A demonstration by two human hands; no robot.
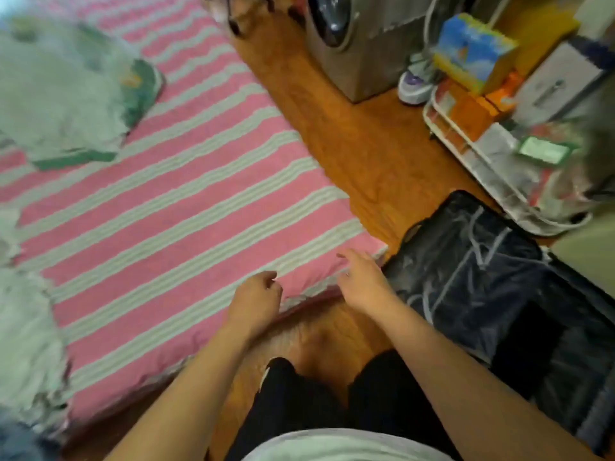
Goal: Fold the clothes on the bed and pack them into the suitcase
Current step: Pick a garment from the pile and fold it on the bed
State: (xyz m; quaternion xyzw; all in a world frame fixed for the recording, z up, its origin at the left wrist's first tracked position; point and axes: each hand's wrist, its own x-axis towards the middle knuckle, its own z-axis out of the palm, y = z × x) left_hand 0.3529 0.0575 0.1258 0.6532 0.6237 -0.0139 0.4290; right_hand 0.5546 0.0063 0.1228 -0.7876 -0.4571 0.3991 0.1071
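Far off to the left of my hands, up the bed [186, 181], sits a pale green-trimmed garment [66, 104], with more crumpled pale clothes [23, 327] at the left edge. It all looks soft, light and floppy, so I'd grab it by the hems or shoulders. My left hand [258, 296] hovers over the bed corner, fingers loosely curled, holding nothing. My right hand [361, 281] is beside it, fingers relaxed and spread, empty too. The open suitcase [472, 277] lies just right of it on the floor.
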